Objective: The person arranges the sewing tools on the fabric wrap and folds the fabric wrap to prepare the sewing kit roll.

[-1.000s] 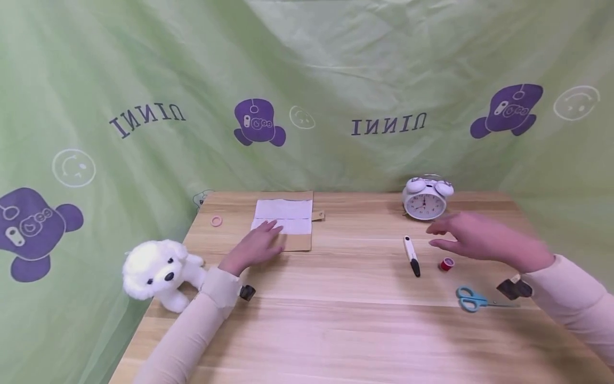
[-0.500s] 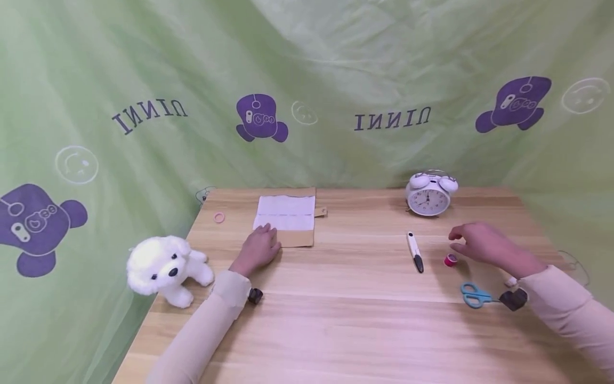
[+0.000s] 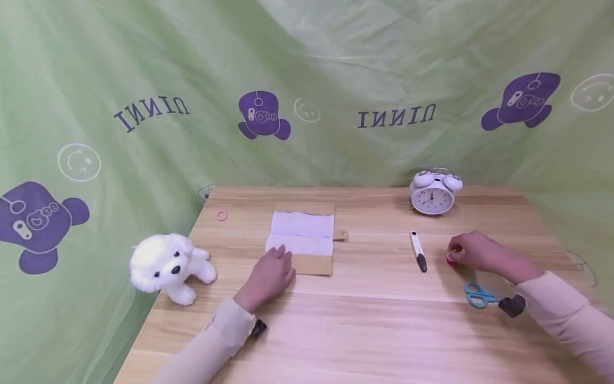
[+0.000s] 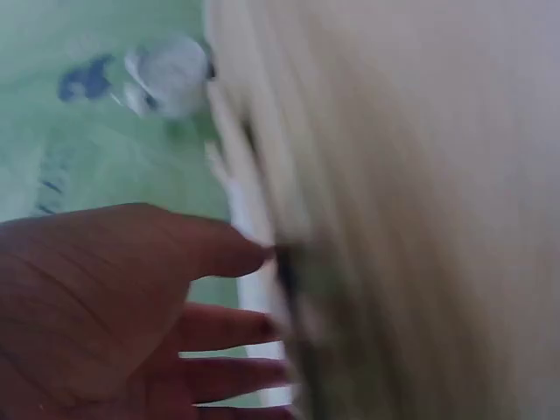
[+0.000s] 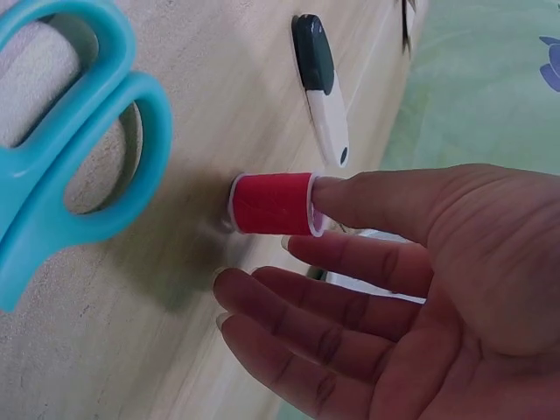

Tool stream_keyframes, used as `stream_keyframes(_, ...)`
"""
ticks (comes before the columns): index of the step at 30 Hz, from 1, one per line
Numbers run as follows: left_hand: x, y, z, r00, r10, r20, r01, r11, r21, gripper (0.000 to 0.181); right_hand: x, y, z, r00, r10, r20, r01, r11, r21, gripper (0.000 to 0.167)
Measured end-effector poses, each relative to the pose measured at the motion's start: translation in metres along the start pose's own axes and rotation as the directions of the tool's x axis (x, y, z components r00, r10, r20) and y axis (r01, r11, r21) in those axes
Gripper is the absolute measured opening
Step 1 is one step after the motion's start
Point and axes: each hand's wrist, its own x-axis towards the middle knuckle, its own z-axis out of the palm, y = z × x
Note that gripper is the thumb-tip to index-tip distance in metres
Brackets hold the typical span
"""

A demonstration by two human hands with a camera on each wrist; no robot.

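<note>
A tan fold-out case with a white lining and a snap tab lies spread on the table. The left hand rests on its near-left part with fairly straight fingers; in the left wrist view, the thumb meets the case's blurred edge. The right hand bends over a red spool of thread at the table's right side. In the right wrist view, its thumb presses the spool's end, the index fingertip is against or just behind it, and the other fingers are apart from it.
Teal-handled scissors lie below the right hand, their blades hidden by the wrist camera. A slim white tool with a black end lies left of the spool. Farther out are an alarm clock, a plush dog and a pink ring.
The case has slid toward the person and rightward with the left hand on it. The right hand has come down from beside the clock onto the spool.
</note>
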Motion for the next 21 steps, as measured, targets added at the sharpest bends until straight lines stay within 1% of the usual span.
stream_keyframes(3, -0.016, 0.013, -0.01, 0.997, 0.042, 0.058, -0.041, 0.999, -0.03, 0.046, -0.001, -0.001, -0.001, 1.0, 0.006, -0.003, -0.006, 1.0, -0.001, 0.017)
stream_keyframes(5, -0.021, 0.015, -0.016, 0.996, 0.071, 0.059, -0.066, 0.995, -0.079, 0.042, -0.002, -0.002, -0.001, 1.0, 0.008, 0.001, -0.008, 1.0, -0.003, 0.018)
stream_keyframes(7, -0.02, 0.009, -0.022, 0.995, 0.099, 0.028, -0.096, 0.99, -0.104, 0.042, -0.002, -0.002, -0.001, 1.0, 0.007, 0.012, -0.007, 1.0, 0.004, 0.018)
stream_keyframes(8, -0.018, 0.005, -0.025, 0.995, 0.1, 0.014, -0.097, 0.988, -0.12, 0.045, -0.003, -0.002, -0.001, 1.0, 0.007, 0.019, -0.007, 1.0, 0.013, 0.018)
stream_keyframes(9, -0.014, -0.002, -0.027, 0.996, 0.094, -0.002, -0.094, 0.986, -0.136, 0.051, -0.003, -0.002, -0.001, 1.0, 0.006, 0.028, -0.007, 1.0, 0.023, 0.018)
stream_keyframes(11, -0.006, -0.016, -0.031, 0.997, 0.079, -0.001, -0.078, 0.987, -0.142, 0.068, -0.004, -0.002, 0.0, 0.999, 0.004, 0.039, -0.005, 0.999, 0.034, 0.02)
stream_keyframes(13, 0.003, -0.03, -0.034, 0.997, 0.069, 0.044, -0.063, 0.99, -0.13, 0.089, -0.004, -0.003, 0.001, 0.999, -0.006, 0.038, 0.005, 1.0, 0.029, 0.023)
stream_keyframes(15, 0.011, -0.042, -0.034, 0.991, 0.078, 0.111, -0.062, 0.989, -0.137, 0.108, -0.004, -0.002, 0.003, 0.999, -0.018, 0.028, 0.017, 1.0, 0.021, 0.026)
stream_keyframes(18, 0.022, -0.053, -0.032, 0.97, 0.112, 0.214, -0.081, 0.985, -0.152, 0.132, -0.003, -0.002, 0.005, 1.0, -0.026, 0.015, 0.026, 0.999, 0.022, 0.025)
stream_keyframes(20, 0.028, -0.057, -0.03, 0.956, 0.131, 0.262, -0.092, 0.984, -0.154, 0.14, -0.002, -0.001, 0.006, 0.999, -0.033, 0.006, 0.032, 0.999, 0.031, 0.02)
stream_keyframes(21, 0.032, -0.059, -0.028, 0.951, 0.136, 0.277, -0.098, 0.984, -0.148, 0.142, -0.001, 0.0, 0.006, 0.999, -0.034, -0.001, 0.034, 0.999, 0.031, 0.017)
